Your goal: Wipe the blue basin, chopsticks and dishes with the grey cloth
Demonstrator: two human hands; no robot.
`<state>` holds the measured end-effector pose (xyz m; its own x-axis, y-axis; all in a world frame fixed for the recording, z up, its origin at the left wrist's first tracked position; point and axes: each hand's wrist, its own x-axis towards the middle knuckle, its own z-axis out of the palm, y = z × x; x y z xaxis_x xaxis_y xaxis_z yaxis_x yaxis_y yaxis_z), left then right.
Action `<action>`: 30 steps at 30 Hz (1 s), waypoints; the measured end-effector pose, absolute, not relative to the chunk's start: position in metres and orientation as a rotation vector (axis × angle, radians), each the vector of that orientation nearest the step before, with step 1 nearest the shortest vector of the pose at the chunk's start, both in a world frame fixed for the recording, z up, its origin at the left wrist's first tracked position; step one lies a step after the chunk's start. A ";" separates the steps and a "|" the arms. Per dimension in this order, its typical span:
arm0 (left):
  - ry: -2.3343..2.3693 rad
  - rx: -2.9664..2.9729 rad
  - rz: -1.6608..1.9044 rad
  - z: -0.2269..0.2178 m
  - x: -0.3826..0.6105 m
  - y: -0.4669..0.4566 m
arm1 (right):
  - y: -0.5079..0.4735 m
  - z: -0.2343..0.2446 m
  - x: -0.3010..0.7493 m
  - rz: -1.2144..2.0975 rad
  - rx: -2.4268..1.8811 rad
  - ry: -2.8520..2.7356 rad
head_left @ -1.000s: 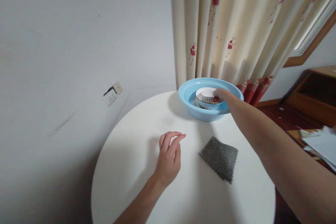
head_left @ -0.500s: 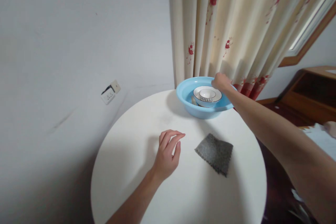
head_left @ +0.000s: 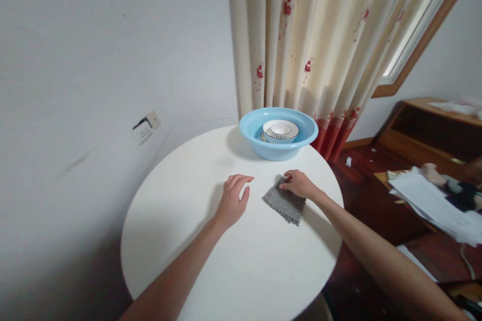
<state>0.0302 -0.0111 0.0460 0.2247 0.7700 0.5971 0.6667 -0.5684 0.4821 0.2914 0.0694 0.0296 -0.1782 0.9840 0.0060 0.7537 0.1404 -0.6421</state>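
Note:
A grey cloth (head_left: 285, 203) with a scalloped edge lies on the round white table (head_left: 211, 276). My right hand (head_left: 298, 184) pinches its far edge, the cloth bunching up slightly between thumb and fingers. To the left of the cloth, my left hand (head_left: 232, 201) hovers over the table with thumb and fingers apart, holding nothing. Behind both hands stands a light blue plastic basin (head_left: 276, 152). Inside it a white bowl with a dark rim (head_left: 294, 132) has a smaller striped bowl (head_left: 280, 131) nested in it. Something thin, partly hidden, leans beside the bowls.
A white wall with a socket (head_left: 142, 133) rises at the left. Cream curtains (head_left: 274, 50) with red flowers hang behind the basin. At the right, papers (head_left: 425, 200) lie on a low surface, near a wooden cabinet (head_left: 444, 130).
My right hand has come from the basin's right rim back to the cloth and taken hold of its far edge. My left hand stays open over the table. The view has shifted rightward.

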 end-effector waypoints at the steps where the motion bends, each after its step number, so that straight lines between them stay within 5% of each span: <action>1: 1.392 2.344 1.237 0.042 0.032 -0.009 | 0.070 0.029 0.290 0.766 -1.665 -1.977; 13: 1.174 1.651 0.958 0.015 0.062 -0.014 | 0.028 0.041 0.283 1.102 -1.106 -1.833; 21: 1.016 1.292 1.055 0.034 0.061 -0.021 | -0.001 0.055 0.281 1.513 -1.213 -1.505; 25: 0.947 1.255 1.068 0.037 0.061 -0.021 | 0.004 0.050 0.289 1.323 -1.192 -1.502; 30: 1.093 1.495 1.143 0.017 0.054 -0.011 | 0.035 0.030 0.326 0.687 -1.640 -1.701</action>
<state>0.0543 -0.0110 0.0169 0.1718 0.9732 0.1529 0.1092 -0.1730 0.9788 0.3263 0.0353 0.0302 0.0124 0.9945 0.1043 0.6433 0.0719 -0.7623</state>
